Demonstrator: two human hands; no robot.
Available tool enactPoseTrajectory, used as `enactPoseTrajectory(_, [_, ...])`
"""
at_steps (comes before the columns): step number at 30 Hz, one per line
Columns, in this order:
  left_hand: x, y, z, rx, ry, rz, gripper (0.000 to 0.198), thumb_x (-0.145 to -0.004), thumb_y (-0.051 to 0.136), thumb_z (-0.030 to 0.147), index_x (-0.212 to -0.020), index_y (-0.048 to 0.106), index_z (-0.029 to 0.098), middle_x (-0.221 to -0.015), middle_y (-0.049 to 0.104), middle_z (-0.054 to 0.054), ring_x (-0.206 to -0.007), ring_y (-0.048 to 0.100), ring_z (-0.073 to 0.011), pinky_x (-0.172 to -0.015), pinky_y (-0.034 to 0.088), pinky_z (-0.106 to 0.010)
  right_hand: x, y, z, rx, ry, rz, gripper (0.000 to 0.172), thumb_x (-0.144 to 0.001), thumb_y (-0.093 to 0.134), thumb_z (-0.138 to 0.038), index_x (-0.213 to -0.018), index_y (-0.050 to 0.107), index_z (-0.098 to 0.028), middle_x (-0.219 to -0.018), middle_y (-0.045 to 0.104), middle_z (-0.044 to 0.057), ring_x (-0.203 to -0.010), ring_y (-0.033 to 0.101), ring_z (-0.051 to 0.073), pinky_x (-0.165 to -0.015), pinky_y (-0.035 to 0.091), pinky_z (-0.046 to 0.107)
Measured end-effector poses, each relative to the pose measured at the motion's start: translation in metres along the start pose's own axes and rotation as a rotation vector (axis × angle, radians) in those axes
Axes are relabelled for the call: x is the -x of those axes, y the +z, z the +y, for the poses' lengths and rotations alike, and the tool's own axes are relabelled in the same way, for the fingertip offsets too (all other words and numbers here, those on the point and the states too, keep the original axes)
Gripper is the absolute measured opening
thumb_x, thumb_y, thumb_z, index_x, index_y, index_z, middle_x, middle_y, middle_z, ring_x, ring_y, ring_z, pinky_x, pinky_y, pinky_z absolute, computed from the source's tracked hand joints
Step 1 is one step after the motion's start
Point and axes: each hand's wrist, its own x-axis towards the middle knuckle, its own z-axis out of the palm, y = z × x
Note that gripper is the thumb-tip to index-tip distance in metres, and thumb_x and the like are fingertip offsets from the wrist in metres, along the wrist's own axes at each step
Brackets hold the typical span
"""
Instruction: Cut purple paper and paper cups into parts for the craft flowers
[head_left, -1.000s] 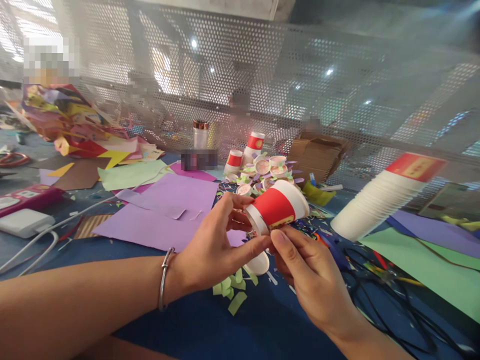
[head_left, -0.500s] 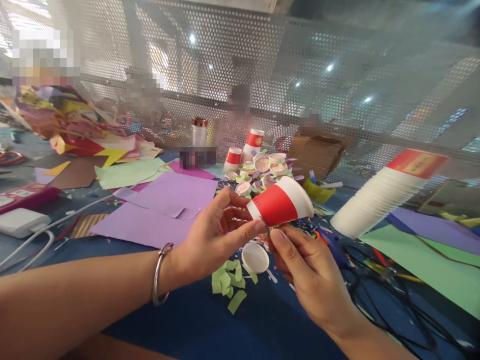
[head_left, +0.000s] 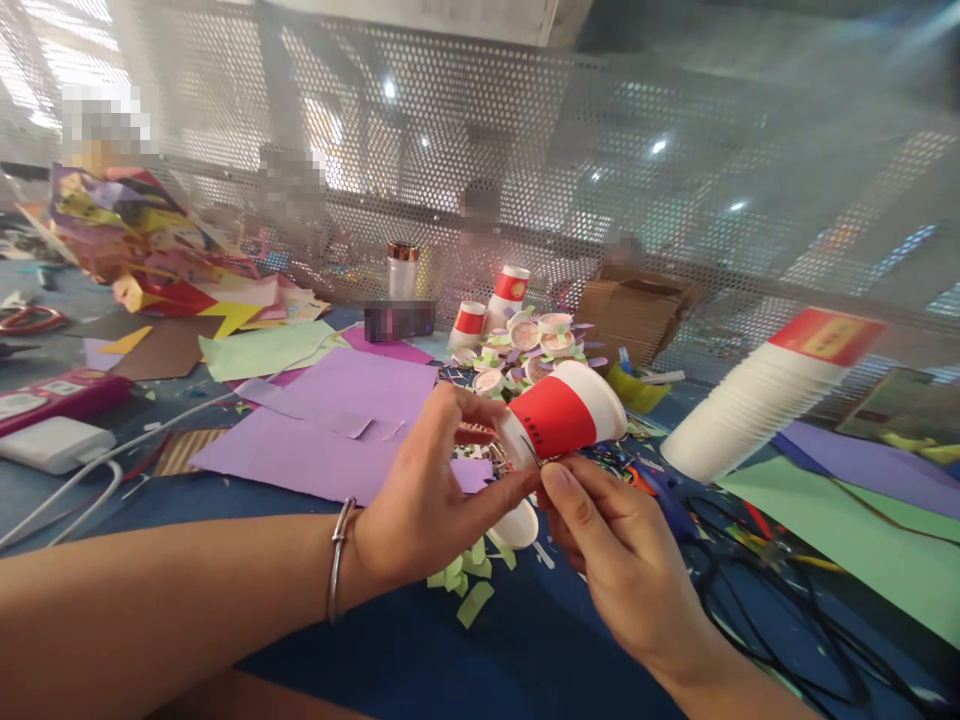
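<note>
A red and white paper cup (head_left: pixel 566 412) lies on its side in the air, its mouth to the right and its base to the left. My left hand (head_left: pixel 420 490) grips the base end between thumb and fingers. Closed in a pinch, my right hand (head_left: pixel 607 540) is at the cup's lower side; a thin dark sliver shows at its fingertips, too small to name. Beneath the hands lie a white round disc (head_left: pixel 517 525), partly covered by my left thumb, and several green paper scraps (head_left: pixel 474 604).
A leaning stack of paper cups (head_left: pixel 757 400) stands right, near black cables (head_left: pixel 780 610) and green paper (head_left: pixel 870 540). Purple sheets (head_left: pixel 300 450) and a white charger (head_left: pixel 56 445) are left. Behind are a pile of cut cup bases (head_left: pixel 525 335), a bottle (head_left: pixel 403 270) and cardboard (head_left: pixel 630 310).
The cup has turned slightly, showing more small dark marks near its base. My left hand has shifted a little and covers more of the white disc. The right hand stays nearly in place.
</note>
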Motion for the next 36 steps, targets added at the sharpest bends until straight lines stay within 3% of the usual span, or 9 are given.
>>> enactPoseTrajectory(3, [-0.001,0.002,-0.001,0.283,-0.241,-0.055,0.045,-0.083,0.074,0.033,-0.118,0.047,0.022,-0.113,0.058,-0.009,-0.098,0.062,-0.0193,-0.082,0.058,-0.035,-0.001,-0.002,0.0,0.009,-0.003,-0.023,0.039,-0.097,0.052,-0.052,-0.072,0.052,-0.021,-0.056,0.036,-0.006,-0.045,0.023,0.008,-0.04,0.018,0.025])
enactPoseTrajectory(5, [-0.003,0.002,-0.002,0.42,-0.375,-0.127,0.044,-0.085,0.072,0.038,-0.117,0.047,0.02,-0.104,0.063,-0.008,-0.092,0.064,-0.0188,-0.077,0.057,-0.033,-0.002,-0.003,0.0,0.013,-0.002,-0.033,0.039,-0.098,0.051,-0.051,-0.073,0.052,-0.021,-0.058,0.037,-0.006,-0.044,0.022,0.008,-0.04,0.017,0.025])
enactPoseTrajectory(8, [-0.008,0.0,-0.003,0.52,-0.461,-0.169,0.039,-0.086,0.071,0.039,-0.111,0.05,0.018,-0.091,0.065,-0.006,-0.086,0.065,-0.018,-0.076,0.055,-0.033,-0.004,-0.004,0.001,0.025,-0.011,-0.034,0.04,-0.098,0.05,-0.051,-0.072,0.052,-0.02,-0.059,0.037,-0.006,-0.044,0.021,0.007,-0.04,0.017,0.025])
enactPoseTrajectory(19, [-0.005,0.004,0.0,0.54,-0.387,-0.033,0.036,-0.082,0.078,0.032,-0.102,0.05,0.02,-0.094,0.064,-0.003,-0.091,0.063,-0.016,-0.073,0.053,-0.027,-0.006,-0.001,0.006,0.001,-0.048,-0.025,0.041,-0.098,0.051,-0.051,-0.07,0.049,-0.021,-0.056,0.029,-0.008,-0.045,0.021,0.007,-0.041,0.019,0.024])
enactPoseTrajectory(23, [-0.005,0.004,-0.001,0.519,-0.446,-0.049,0.037,-0.082,0.077,0.036,-0.101,0.05,0.019,-0.091,0.063,-0.003,-0.087,0.064,-0.0166,-0.071,0.052,-0.028,-0.006,-0.001,0.006,-0.031,-0.032,-0.027,0.04,-0.098,0.051,-0.051,-0.072,0.05,-0.021,-0.056,0.028,-0.008,-0.045,0.021,0.007,-0.041,0.018,0.024])
enactPoseTrajectory(29, [-0.007,0.003,-0.002,0.573,-0.473,-0.079,0.037,-0.083,0.076,0.036,-0.104,0.051,0.019,-0.088,0.064,-0.002,-0.087,0.064,-0.0174,-0.082,0.053,-0.035,-0.004,-0.001,0.003,-0.087,0.009,-0.026,0.04,-0.096,0.054,-0.052,-0.073,0.052,-0.02,-0.057,0.028,-0.008,-0.045,0.018,0.006,-0.041,0.015,0.025])
enactPoseTrajectory(36, [-0.008,0.002,0.0,0.595,-0.462,-0.096,0.035,-0.083,0.076,0.034,-0.104,0.052,0.018,-0.089,0.066,-0.003,-0.085,0.065,-0.0159,-0.083,0.053,-0.035,-0.004,-0.003,-0.001,-0.12,0.009,-0.068,0.039,-0.097,0.053,-0.053,-0.075,0.053,-0.02,-0.058,0.028,-0.008,-0.045,0.017,0.006,-0.04,0.013,0.024])
